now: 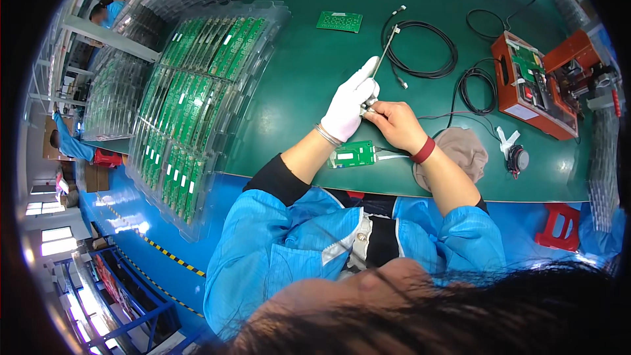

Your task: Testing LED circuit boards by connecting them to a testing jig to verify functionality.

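While our gloved left hand (348, 108) grips a thin rod (384, 52), our bare right hand (393, 123) pinches its lower end above a board (352, 155).

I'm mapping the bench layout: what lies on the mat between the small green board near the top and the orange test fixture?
In the head view, a coil of black cable lies between the small green board and the orange test fixture, with thinner black loops beside the fixture.

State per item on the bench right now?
left hand: gloved, gripping a thin rod-like tool, tilted up and away
right hand: bare, pinching a small part against the left hand
small circuit board: flat, beneath the hands
spare board: flat, untouched
black cable: coiled, loose
orange fixture: lid open
clear trays: stacked, filled with boards
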The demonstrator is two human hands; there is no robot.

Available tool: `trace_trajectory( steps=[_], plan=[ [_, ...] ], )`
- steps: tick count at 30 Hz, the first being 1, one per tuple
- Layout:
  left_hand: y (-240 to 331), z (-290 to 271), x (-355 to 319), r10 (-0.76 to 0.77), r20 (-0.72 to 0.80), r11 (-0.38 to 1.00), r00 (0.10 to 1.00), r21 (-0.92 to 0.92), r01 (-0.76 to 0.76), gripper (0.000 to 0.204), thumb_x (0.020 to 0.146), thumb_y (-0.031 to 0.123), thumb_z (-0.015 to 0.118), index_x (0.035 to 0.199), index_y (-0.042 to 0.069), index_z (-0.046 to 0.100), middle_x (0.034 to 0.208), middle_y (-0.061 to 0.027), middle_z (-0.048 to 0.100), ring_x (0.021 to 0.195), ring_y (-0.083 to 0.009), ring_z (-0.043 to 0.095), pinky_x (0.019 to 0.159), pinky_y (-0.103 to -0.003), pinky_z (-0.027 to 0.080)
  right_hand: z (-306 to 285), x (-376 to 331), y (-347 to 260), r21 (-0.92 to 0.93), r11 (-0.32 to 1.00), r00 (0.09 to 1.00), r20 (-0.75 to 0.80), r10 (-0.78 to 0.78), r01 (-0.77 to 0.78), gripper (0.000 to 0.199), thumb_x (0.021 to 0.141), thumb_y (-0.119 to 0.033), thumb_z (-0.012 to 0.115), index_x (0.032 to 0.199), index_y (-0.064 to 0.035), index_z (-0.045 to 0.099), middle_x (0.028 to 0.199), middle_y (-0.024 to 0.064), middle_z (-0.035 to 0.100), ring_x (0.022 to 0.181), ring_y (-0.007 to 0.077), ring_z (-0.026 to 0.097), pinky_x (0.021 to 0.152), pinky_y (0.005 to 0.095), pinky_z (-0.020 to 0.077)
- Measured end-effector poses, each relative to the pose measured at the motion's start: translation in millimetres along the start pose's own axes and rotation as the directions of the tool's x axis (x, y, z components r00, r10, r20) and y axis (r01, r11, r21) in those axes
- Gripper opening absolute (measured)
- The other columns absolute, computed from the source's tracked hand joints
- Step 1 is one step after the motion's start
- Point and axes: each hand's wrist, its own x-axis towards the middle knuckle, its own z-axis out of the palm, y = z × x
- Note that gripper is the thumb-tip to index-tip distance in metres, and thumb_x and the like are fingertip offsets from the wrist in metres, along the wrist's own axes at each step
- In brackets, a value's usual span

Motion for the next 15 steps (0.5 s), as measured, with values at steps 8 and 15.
trace_trajectory(
  steps=[8, 15],
  plan=[
    [-11, -5, -1, 0.041, -0.015, 0.999, 0.999, -0.033, -0.041, 0.056, 0.095, 0.010, 0.047, 0.148, 0.003, 0.033, 0.086, -0.0024, 0.053, 0.072, -0.0094, 0.041, 0.066, -0.019, 0.035, 5, 2, -4, -0.059, 0.995, 0.997, 0.000, 0.080, -0.080, 0.013, 0.085, -0.013, 0.062, 0.081, -0.0012, 0.067, 0.068, 0.0112, 0.065, 0.057, 0.0302, 0.056, 0.059, 0.0369, 0.0446],
    [25, -17, -4, -0.019, 0.057, 0.939, 0.998, 0.344, -0.002, 0.052, 0.094, 0.013, 0.048, 0.145, 0.003, 0.041, 0.089, -0.0035, 0.057, 0.071, -0.0086, 0.041, 0.064, -0.018, 0.035, -5, 6, 5, -0.031, 0.988, 0.903, -0.404, -0.148, 0.148, 0.014, 0.089, -0.009, 0.060, 0.093, -0.0003, 0.070, 0.073, 0.0053, 0.065, 0.060, 0.0145, 0.052, 0.059, 0.0279, 0.0447]
  ],
)
